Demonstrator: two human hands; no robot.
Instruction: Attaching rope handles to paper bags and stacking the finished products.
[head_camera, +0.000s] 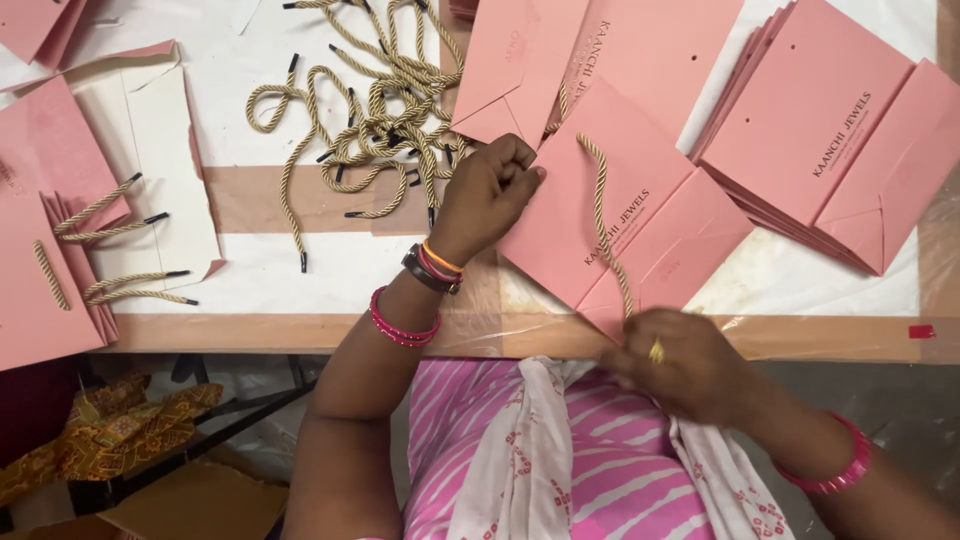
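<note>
— What are the hands doing?

— The left hand (492, 190) is curled nearly closed, its fingertips pinching the top edge of a flat pink paper bag (610, 215) right where the gold twisted cord (603, 215) meets the paper. The right hand (680, 365) sits at the near edge of the table, fingers folded in around the lower end of that same cord; it is a little blurred, so I can't tell how tight the grip is. There is a ring on one finger.

— And how does the bag lie?

— Flat on the table, turned at a slant, its long axis running from the upper left, by the left hand, down to the lower right. The cord crosses its face in a slightly wavy line from the top edge near the left hand down towards the person's body and into the right hand.

— What's around it?

— A loose heap of gold cords with black tips (375, 110) just beyond the left hand. A stack of flat pink bags (820, 140) to the right, more overlapping behind the held one. At the left edge, finished bags with cord handles (60, 250) lie piled.

— The surface?

— A table (260, 265) covered in white sheeting, joined with broad tan tape strips, a clear film over the near right part. Below the edge, a patterned yellow cloth (100, 430) lies on a dark frame, over brown card.
</note>
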